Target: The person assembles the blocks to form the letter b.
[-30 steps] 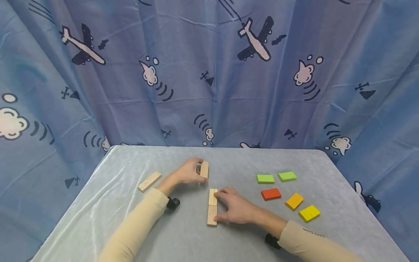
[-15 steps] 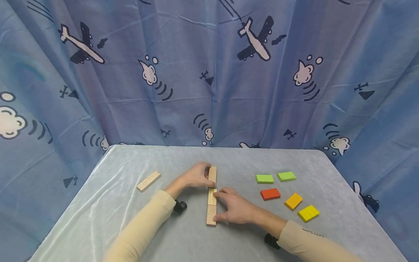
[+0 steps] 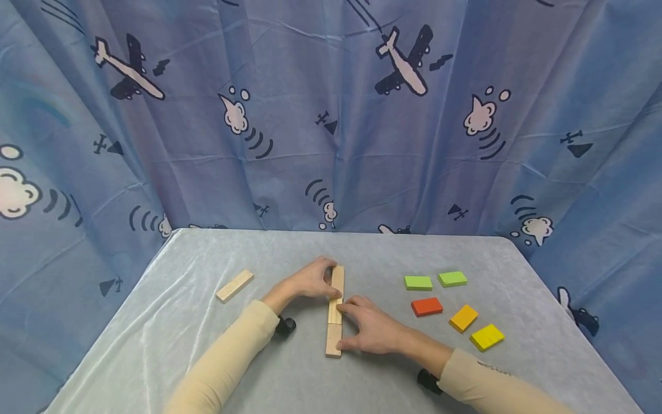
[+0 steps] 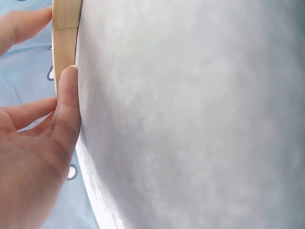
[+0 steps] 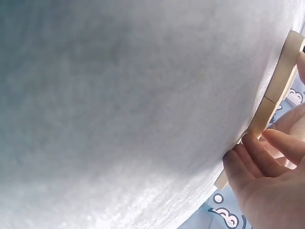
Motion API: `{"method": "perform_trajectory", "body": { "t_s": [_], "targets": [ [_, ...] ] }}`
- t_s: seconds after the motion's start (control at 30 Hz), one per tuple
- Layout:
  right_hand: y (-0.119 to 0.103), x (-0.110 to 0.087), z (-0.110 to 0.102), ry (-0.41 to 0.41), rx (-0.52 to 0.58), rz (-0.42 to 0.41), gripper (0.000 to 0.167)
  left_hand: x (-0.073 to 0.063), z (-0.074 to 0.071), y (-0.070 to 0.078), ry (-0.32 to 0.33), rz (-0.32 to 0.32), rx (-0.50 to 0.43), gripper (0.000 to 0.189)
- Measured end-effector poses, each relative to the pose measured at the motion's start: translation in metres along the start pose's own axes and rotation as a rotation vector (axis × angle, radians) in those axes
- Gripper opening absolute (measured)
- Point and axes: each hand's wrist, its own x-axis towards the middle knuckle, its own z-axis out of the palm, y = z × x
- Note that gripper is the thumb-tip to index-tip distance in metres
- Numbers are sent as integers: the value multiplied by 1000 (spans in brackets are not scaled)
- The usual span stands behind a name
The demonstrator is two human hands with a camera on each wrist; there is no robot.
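Note:
Several plain wooden blocks stand end to end in a row in the head view: a far block (image 3: 338,277), a middle piece (image 3: 335,314) with a lengthwise line, and a near block (image 3: 333,341). My left hand (image 3: 308,280) grips the far block, fingers towards its far end and thumb near the joint. From the right side, my right hand (image 3: 374,328) touches the row, a forefinger on the middle piece and the thumb at the near block. The right wrist view shows the right fingertips (image 5: 249,139) against the row's side. Part of the far block is hidden by the left hand.
Another wooden block (image 3: 235,286) lies apart on the left. On the right are two green blocks (image 3: 418,283), a red block (image 3: 427,307), an orange block (image 3: 463,318) and a yellow block (image 3: 487,337). A pale cloth covers the table (image 3: 196,345); a patterned blue curtain (image 3: 289,138) hangs behind.
My left hand has brought the far block rightwards and a little nearer, from apart to end to end with the row. The right hand has stayed in place.

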Motion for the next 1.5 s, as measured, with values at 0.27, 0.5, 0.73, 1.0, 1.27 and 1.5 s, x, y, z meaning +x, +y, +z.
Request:
{"method": "perform_trajectory", "body": {
  "t_s": [0.27,0.5,0.73,1.0,1.27,1.5],
  "targets": [
    [0,0,0,-13,8,13,78,-1,-5,1,-18,-12,-26,81],
    [-5,-2,0,-42,-22,23,87,-3,-7,1,-29,-19,-51,81],
    [-10,-4,2,-49,-61,19,92,-4,-9,-1,-26,-13,-71,81],
    [-12,-5,2,-56,-60,18,92,-7,-10,0,-32,-37,-83,81],
    [-13,-5,4,-54,-68,28,92,-7,-10,-1,-29,-36,-51,81],
    [-11,-4,3,-67,-62,34,92,-15,-21,2,-9,-24,15,67]
  ]
}}
